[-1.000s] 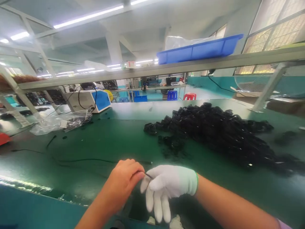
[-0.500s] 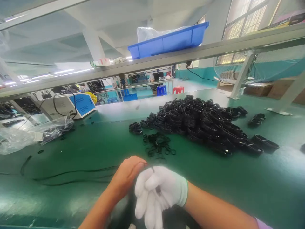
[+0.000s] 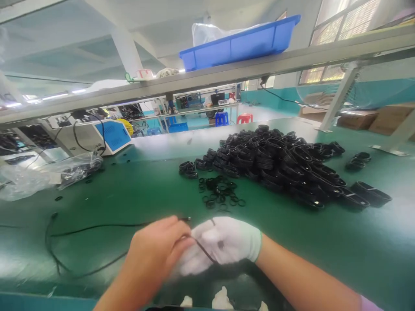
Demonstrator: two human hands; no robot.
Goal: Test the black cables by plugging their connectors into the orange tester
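Bare left hand (image 3: 157, 252) clamped on black cable (image 3: 205, 250), gloved right hand (image 3: 238, 241) closure indeterminable; cable could slip free should slack cord (image 3: 103, 225) on green tabletop (image 3: 149, 185) snag.

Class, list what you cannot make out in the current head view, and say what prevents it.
All in the head view:
- Part of the black cable: hidden by the left hand.
- Gloved right hand's fingertips: blurred.
- Blue tray's floor: hidden by its side wall.
- Lower coils in the black pile: covered by upper ones.
- White scraps: cut off by the bottom edge.
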